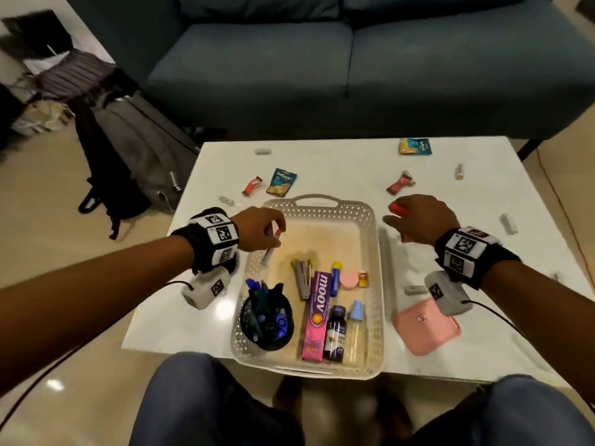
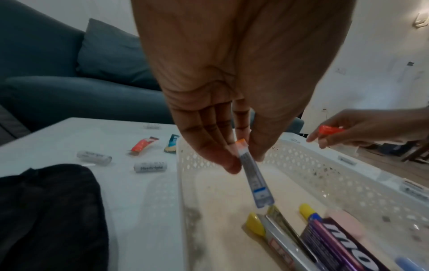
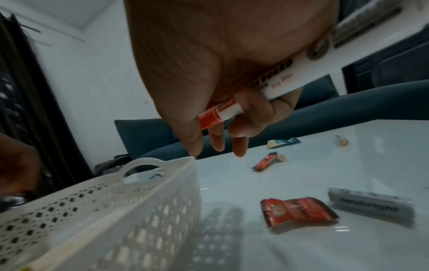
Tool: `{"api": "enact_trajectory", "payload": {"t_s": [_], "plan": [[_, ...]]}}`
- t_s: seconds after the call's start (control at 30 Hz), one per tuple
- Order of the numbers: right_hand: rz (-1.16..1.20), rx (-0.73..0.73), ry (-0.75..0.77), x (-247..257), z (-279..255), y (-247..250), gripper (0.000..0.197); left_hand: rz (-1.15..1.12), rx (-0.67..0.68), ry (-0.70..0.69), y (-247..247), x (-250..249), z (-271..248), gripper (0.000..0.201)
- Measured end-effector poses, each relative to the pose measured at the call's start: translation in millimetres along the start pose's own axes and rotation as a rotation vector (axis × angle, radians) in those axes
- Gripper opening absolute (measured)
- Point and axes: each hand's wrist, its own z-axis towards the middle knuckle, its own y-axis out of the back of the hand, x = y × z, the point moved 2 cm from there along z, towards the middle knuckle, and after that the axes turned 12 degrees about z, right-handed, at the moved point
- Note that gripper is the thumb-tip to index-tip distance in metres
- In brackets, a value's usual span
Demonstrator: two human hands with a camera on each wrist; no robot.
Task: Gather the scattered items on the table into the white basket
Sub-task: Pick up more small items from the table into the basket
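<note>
The left hand [image 2: 223, 139] is pinching a clear tube [image 2: 253, 176] by its orange cap, dangling it tip-down over the basket [image 1: 370, 220], likely so it drops inside. The right hand [image 3: 209, 88] is curling round a marker [image 3: 232, 108] just outside the basket's right rim. Wrappers and batteries are lying scattered on the table [image 1: 338, 162].

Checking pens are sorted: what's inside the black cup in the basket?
The black cup holds several pens and markers, mostly blue-capped, standing upright. Their lower ends and the cup's bottom are hidden.
</note>
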Motion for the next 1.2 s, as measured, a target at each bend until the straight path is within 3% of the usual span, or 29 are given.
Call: {"api": "enact_trajectory", "payload": {"t_s": [0.17, 0.3, 0.43, 0.77, 0.93, 1.07, 1.2], "plan": [[0.009, -0.020, 0.080, 32, -9, -14, 0.025, 0.021, 0.042, -0.009, -29, -4, 5, 0.031], [-0.066, 0.016, 0.087, 36, -13, -32, 0.041, 0.142, 0.093, -0.014, -44, -4, 7, 0.034], [-0.141, 0.035, 0.062, 29, -11, -45, 0.039, 0.297, 0.075, -0.057, -51, -8, 6, 0.037], [-0.152, 0.007, 0.063, 29, -11, -49, 0.035, 0.259, 0.153, -0.053, -63, -13, 12, 0.040], [0.034, -0.059, 0.181, 44, -23, -28, 0.029, 0.174, 0.086, -0.055, -36, -9, -2, 0.037], [0.323, 0.023, 0.332, 79, -47, -15, 0.029, -0.060, 0.022, -0.027, -12, 12, -29, 0.020], [0.454, 0.135, 0.430, 120, -84, -17, 0.033, -0.171, -0.022, -0.005, -6, 29, -71, 0.035]]}}
